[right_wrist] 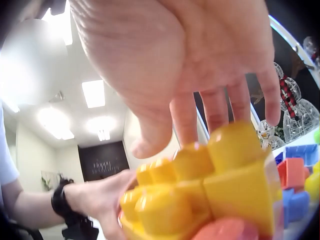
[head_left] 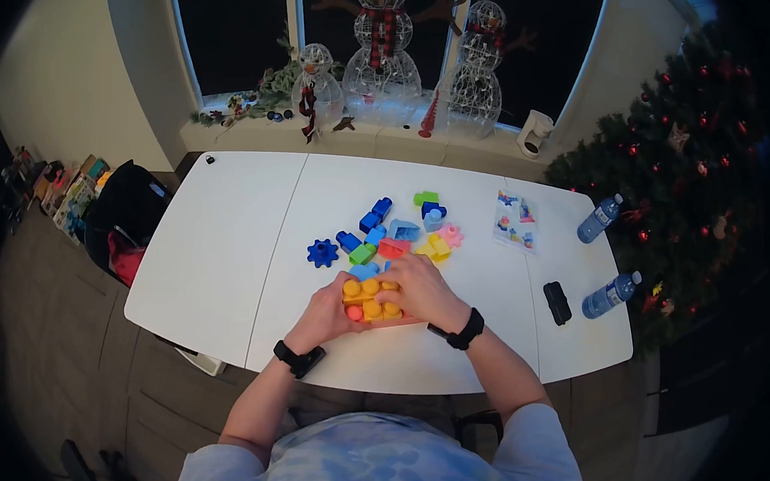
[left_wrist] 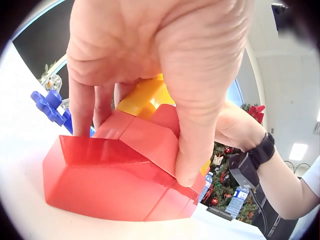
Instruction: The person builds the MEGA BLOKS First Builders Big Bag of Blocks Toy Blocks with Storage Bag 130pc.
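Note:
My left hand (head_left: 323, 312) holds a built stack of toy blocks low over the white table (head_left: 203, 250). Its thumb presses the side of the red blocks (left_wrist: 115, 175), its fingers on the far side. Yellow blocks (head_left: 371, 288) with round studs sit on top of the red ones. One red stud (head_left: 355, 313) shows at the near left corner. Over the right end of the stack is my right hand (head_left: 427, 286). In the right wrist view its fingers (right_wrist: 215, 107) extend straight down behind the yellow blocks, and its thumb stands apart from them. Their fingertips are hidden there.
Beyond the hands lie loose blocks: a dark blue gear (head_left: 323, 253), a green block (head_left: 362, 254), a red block (head_left: 394, 248), a pink gear (head_left: 451, 234) and several others. Rightward are a picture sheet (head_left: 515, 221), a black case (head_left: 557, 303) and two water bottles (head_left: 600, 219).

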{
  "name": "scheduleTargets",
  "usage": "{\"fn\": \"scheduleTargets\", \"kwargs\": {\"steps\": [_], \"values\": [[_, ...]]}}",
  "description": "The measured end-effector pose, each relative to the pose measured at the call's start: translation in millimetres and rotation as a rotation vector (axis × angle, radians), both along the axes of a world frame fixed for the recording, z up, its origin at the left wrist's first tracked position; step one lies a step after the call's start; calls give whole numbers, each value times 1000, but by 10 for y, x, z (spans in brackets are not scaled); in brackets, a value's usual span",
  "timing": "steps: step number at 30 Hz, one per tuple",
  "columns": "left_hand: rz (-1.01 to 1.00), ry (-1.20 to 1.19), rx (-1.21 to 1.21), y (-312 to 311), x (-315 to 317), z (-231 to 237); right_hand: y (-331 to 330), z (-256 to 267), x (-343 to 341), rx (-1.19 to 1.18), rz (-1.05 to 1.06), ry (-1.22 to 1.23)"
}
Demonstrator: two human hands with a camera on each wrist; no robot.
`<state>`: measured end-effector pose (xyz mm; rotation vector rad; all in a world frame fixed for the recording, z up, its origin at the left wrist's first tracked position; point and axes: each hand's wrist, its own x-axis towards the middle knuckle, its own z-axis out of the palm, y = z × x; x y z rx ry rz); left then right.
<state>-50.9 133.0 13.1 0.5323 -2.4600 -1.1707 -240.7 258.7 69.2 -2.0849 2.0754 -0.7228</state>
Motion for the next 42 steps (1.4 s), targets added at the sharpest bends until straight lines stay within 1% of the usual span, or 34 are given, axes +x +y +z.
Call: {"fn": "scheduleTargets", "kwargs": {"steps": [1,2,4,5,7,8,9,11,13,15,17,18,21,23,26,27,29,30,33,35,37,39,40,42], "values": [[2,-1,8,-14,19,-2,-46,99,-77,153,45,-55],[1,1,2,-25,53,16,-109,171,-147,147,45,-53],[47,-7,18,-42,166,72,-261,289,-275,22,-3,-361],[48,-8,15,-65,243,102,-375,320,-320,19,-2,-361],[87,-32,11,-144,423,184,-663,266,-360,-79,35,-251],[101,-56,13,-186,512,228,-810,128,-352,-120,54,-184],[100,-57,7,-245,605,240,-984,-24,-324,-126,53,-186],[147,-99,5,-371,794,232,-1324,-281,-218,-13,143,-69],[159,-71,23,-467,952,215,-1519,-415,-26,101,151,5],[215,-90,55,-542,1076,214,-1674,-638,103,109,177,-6],[225,-96,51,-571,1130,259,-1715,-688,199,323,209,257],[245,-85,61,-572,1162,298,-1734,-698,206,431,210,272],[285,-92,88,-637,1196,306,-1598,-745,137,436,185,211],[302,-111,106,-688,1186,262,-1341,-812,-54,353,131,147],[301,-97,56,-745,1082,284,-1042,-804,-211,321,109,130],[302,-96,62,-767,1035,279,-949,-760,-238,338,103,173],[248,-34,-6,-830,931,236,-798,-694,-326,432,101,215],[247,-52,41,-843,861,242,-720,-668,-375,434,104,216],[212,-62,50,-920,659,222,-511,-646,-530,422,117,246],[219,-82,87,-938,521,255,-411,-583,-586,413,102,195],[192,-80,106,-975,395,236,-324,-510,-596,433,79,243],[186,-60,96,-1024,300,160,-211,-484,-498,259,38,40],[182,-45,89,-1038,265,126,-137,-432,-399,260,34,41],[182,-47,73,-1051,230,95,-4,-362,-167,176,124,-11]]}}
